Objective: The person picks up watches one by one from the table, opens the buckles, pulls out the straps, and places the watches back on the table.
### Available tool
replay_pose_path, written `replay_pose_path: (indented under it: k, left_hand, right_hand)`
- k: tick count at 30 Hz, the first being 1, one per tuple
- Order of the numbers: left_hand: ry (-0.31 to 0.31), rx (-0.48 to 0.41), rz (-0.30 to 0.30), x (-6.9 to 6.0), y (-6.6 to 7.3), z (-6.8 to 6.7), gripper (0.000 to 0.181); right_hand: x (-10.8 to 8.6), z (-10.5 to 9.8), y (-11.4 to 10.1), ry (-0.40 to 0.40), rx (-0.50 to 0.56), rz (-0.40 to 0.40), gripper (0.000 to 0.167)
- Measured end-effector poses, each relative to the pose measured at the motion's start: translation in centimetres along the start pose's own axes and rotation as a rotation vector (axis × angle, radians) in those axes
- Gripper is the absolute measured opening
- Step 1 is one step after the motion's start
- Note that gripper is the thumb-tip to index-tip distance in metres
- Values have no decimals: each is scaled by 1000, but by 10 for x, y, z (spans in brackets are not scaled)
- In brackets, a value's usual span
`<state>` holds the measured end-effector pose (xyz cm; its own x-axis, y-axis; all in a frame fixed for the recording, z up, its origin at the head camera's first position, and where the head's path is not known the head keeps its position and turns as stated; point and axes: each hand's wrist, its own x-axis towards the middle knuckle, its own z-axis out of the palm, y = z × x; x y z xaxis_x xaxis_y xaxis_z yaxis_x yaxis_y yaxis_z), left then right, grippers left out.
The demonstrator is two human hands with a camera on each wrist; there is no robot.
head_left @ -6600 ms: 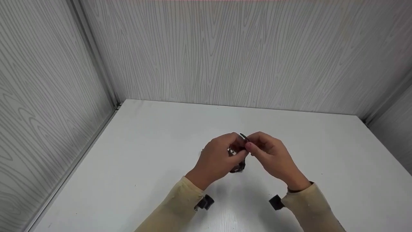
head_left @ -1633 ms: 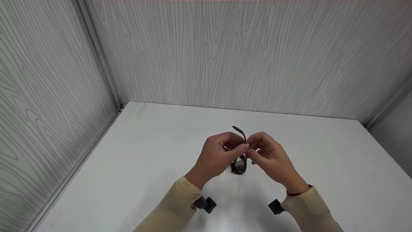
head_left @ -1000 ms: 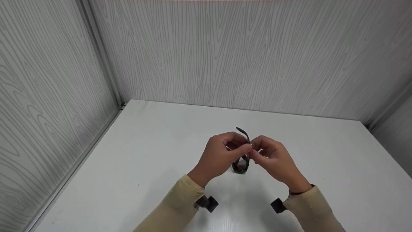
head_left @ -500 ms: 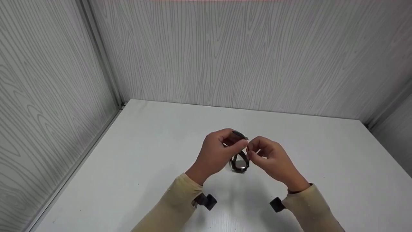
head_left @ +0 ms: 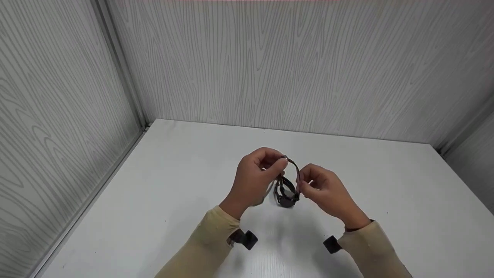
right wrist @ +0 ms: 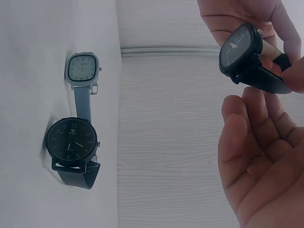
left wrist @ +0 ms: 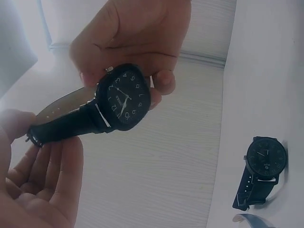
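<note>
Between my hands is a black wristwatch with a squarish face (left wrist: 127,97). My left hand (head_left: 251,177) pinches the buckle end of its strap (left wrist: 66,126), slightly higher and to the left of the watch case. The strap bows over toward my right hand (head_left: 322,189), whose thumb and index finger pinch it beside the case. In the right wrist view the dark case (right wrist: 241,51) hangs off the table, its strap running up to a thumb. The head view shows the strap (head_left: 295,166) edge-on.
A round black wristwatch (right wrist: 71,142) stands on the white table (head_left: 185,173) below my hands. Beside it stands a grey-blue watch (right wrist: 82,70) with a pale squarish dial, close to the round one. Wood-patterned walls (head_left: 262,69) enclose the back and sides.
My left hand has shifted up and left, away from the right hand. The strap tip that stood up between them now arcs from one hand to the other. My right hand has barely moved.
</note>
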<state>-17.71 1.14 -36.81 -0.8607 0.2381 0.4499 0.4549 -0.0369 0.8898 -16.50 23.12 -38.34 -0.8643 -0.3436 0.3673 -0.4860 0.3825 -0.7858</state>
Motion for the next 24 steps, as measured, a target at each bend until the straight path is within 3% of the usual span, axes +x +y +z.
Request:
replay_pose_path:
  k: [4,9,12,18,24]
  left_hand:
    - [42,-15,22,3,-4,-2,22]
    - [28,57,10,3,-10,2,23]
    - [0,65,-39,4,-13,8,22]
    - [-103,-17,-174,8,-18,26,27]
    - [-179,46,-241,12,-31,40,33]
  right_hand:
    - [-1,-3,1,19,90,63,6]
    - [-2,-10,3,84,156,129,10]
    - [-2,-17,3,82,92,185,10]
    - [-7,-35,1,17,-130,293,10]
    - [-7,-36,4,-34,-208,370,10]
